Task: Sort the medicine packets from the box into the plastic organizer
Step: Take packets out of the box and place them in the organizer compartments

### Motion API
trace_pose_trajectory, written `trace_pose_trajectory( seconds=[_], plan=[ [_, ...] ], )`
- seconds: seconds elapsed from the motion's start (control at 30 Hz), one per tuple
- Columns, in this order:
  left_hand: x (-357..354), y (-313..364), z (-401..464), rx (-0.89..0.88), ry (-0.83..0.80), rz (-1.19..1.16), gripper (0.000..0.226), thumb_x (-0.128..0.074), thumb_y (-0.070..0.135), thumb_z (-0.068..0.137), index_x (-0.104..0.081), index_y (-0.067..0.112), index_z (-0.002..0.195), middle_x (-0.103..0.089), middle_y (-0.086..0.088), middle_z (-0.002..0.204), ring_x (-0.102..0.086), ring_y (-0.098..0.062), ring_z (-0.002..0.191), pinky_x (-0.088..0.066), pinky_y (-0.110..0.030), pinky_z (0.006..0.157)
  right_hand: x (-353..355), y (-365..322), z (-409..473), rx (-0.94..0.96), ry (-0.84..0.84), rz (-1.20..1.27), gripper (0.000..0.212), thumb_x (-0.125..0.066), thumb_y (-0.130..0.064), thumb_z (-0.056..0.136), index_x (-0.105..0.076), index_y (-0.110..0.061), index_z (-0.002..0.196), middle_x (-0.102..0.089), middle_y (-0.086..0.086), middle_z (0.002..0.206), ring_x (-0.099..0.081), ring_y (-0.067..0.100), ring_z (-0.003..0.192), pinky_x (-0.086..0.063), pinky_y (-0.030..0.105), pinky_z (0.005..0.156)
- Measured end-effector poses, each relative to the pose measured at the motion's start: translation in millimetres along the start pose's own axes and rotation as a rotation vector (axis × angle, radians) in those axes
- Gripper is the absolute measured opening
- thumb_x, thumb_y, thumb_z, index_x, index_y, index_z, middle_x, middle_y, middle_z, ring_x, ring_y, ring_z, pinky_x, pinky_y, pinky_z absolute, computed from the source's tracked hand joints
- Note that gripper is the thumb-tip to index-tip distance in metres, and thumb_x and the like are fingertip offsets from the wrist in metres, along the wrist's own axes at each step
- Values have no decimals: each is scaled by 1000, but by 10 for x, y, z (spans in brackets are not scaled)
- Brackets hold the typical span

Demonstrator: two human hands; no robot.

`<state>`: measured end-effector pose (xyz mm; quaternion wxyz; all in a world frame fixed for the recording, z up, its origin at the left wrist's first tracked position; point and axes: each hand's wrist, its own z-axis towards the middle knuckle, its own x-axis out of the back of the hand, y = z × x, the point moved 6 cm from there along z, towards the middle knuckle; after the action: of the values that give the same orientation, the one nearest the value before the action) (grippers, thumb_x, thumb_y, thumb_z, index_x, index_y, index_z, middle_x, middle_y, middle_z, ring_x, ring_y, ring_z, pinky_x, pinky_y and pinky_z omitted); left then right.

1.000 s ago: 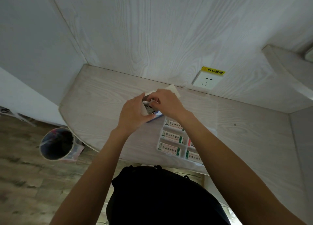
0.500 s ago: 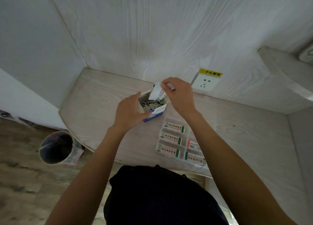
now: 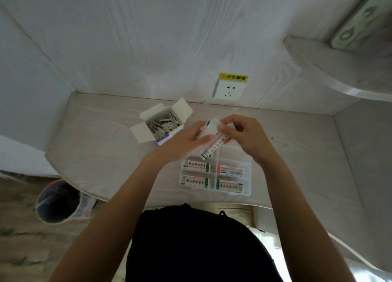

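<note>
Desk (image 3: 101,154) first: pale wood grain, running back to the wall, curved along its left edge. On it, toward the front edge and right of centre, sits my organizer (image 3: 246,191), clear plastic with divided cells; four near cells each hold a packet lying flat, and the far right cell looks bare. At the back edge, left of centre, stands the box (image 3: 148,133), flaps open, a crowd of packets upright inside, well apart from my hands.

Now the hands. My left hand (image 3: 184,141) lies palm up, fingers curled under a small bundle of packets (image 3: 212,142), which hangs in the air over the organizer's far edge. My right hand (image 3: 246,135) pinches the bundle's upper end with thumb and fingertips. So both hold the same bundle; how many packets are in it, I cannot tell through the blur.

I judge this the separating step: pulled from the box, not yet placed. Next I need to peel one packet free, turn it flat and lengthwise, and lower it into a cell.
</note>
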<state>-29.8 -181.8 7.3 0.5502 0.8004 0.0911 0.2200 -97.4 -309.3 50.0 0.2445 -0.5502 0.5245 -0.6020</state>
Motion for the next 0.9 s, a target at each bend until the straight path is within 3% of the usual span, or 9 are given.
trace_pose_trajectory(
  seconds=[0.07,0.1,0.23,0.33,0.5,0.63,0.8,0.9],
  plan=[
    [-232,-84,44,49,-79,-138,38,-48,31,95,-44,14,129,-62,-6,106,-64,-24,95,-55,-38,77,65,159,-92,-43,46,-9,9,-64,-14,87,-68,-17,94,-64,1,70,-67,15,66,-57,23,62],
    [-311,-105,58,66,-82,-164,34,-45,29,96,-44,14,127,-62,-8,105,-65,-22,91,-56,-38,76,98,236,-133,-62,82,4,12,-64,-14,86,-68,-17,97,-61,2,68,-67,16,67,-57,24,62],
    [-584,-92,108,39,-101,-69,20,-38,22,100,-42,15,118,-59,-1,92,-63,-1,66,-53,-20,60,175,440,-324,-92,165,17,12,-65,-16,86,-67,-16,98,-64,1,84,-66,4,66,-53,16,57],
    [-700,-104,127,49,-115,-66,22,-42,25,99,-46,17,118,-62,-1,96,-65,-6,72,-55,-23,60,180,505,-386,-84,168,-83,5,-65,-18,87,-63,-19,92,-59,-7,81,-58,-6,59,-45,9,50],
    [-749,-132,108,129,-86,-193,25,-55,21,93,-49,25,118,-63,3,98,-64,-8,82,-58,-27,61,223,591,-424,-79,247,-18,6,-58,-15,91,-57,-20,90,-60,-3,89,-59,12,63,-52,23,56],
    [-672,-251,70,193,-52,-298,26,-57,21,92,-53,26,117,-65,-4,103,-66,-16,86,-57,-31,65,186,610,-402,-105,224,145,6,-55,-13,94,-54,-17,89,-60,2,96,-67,9,71,-53,18,58],
    [-476,-358,16,187,39,-294,25,-55,18,92,-52,25,116,-66,3,101,-66,-8,83,-55,-22,63,51,656,-380,-125,70,281,9,-54,-12,94,-54,-4,96,-62,6,107,-70,19,82,-56,26,71],
    [-389,-415,9,178,99,-263,26,-55,18,92,-52,19,118,-65,4,101,-65,-5,81,-53,-17,60,52,690,-370,-107,104,218,3,-52,-8,94,-54,-9,92,-63,5,95,-69,20,77,-57,30,70]
  ],
)
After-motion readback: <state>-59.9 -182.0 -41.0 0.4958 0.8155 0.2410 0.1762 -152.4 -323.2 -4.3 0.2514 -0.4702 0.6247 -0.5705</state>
